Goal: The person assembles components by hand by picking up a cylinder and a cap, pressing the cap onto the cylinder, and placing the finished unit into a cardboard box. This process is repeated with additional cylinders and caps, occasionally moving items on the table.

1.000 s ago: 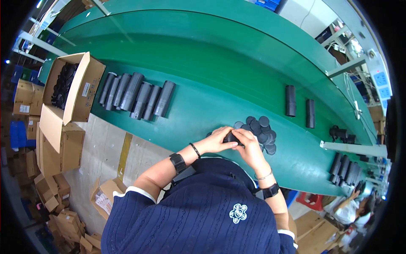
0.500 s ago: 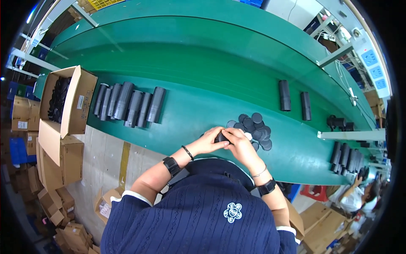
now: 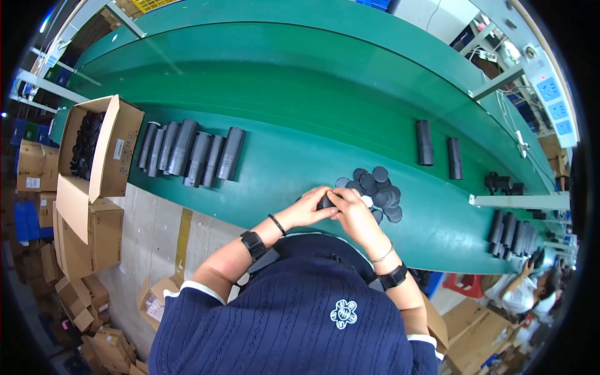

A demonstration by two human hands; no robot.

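Both hands met close in front of the torso at the near side of the bench. The left hand [image 3: 306, 211] and the right hand [image 3: 354, 211] were closed from opposite sides on a dark rounded part [image 3: 324, 202], thumbs and fingertips pinching it between them. The fingers covered most of its body, so its full length and shape could not be determined.

In this inspector's judgement, the part would be light and stiff, probably moulded plastic, with little risk of breakage. Its smooth surface might turn or slip under a loose hold; the sounder grip would be around the side wall, with the fingertips kept clear of the rim.

Just beyond the right hand lay an overlapping pile of black discs [image 3: 375, 185], with a small white piece [image 3: 367, 201] at its near side. All rested on the green bench [image 3: 287, 165]. Toward the left lay a row of black cylinders [image 3: 195, 156], and past it stood an open carton [image 3: 119, 150] holding dark pieces. Two separate cylinders [image 3: 424, 144] lay to the right, well apart from the hands.
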